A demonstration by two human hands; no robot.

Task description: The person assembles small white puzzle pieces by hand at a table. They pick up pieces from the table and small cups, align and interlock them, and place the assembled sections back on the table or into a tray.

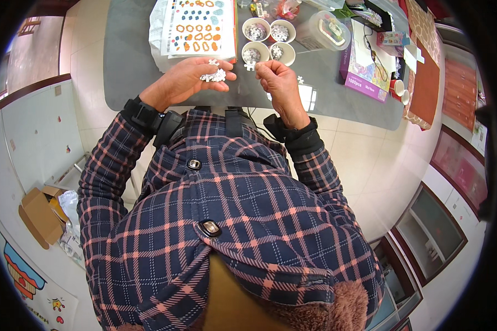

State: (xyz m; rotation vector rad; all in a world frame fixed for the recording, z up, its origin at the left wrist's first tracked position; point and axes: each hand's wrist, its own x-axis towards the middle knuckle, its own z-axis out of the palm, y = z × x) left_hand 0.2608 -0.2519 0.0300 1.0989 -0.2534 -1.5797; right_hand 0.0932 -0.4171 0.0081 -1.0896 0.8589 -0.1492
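Observation:
My left hand [189, 81] is turned palm up, its fingers loosely cupped under a small heap of white jigsaw pieces [215, 76]. Between thumb and forefinger, my right hand [278, 83] pinches a single jigsaw piece [250, 65], white side showing, a short way right of the heap. Just beyond it stand several paper cups in two rows. Jigsaw pieces lie in the near left cup [253, 60], the near right cup [291, 54], the far left cup [245, 28] and the far right cup [292, 31].
A sheet printed with coloured shapes [199, 33] lies at the far left of the grey table [128, 66]. Right of the cups are a clear plastic tub [309, 37] and a purple puzzle box [364, 88]. One loose jigsaw piece [300, 80] lies beside my right hand, near a white card [306, 97].

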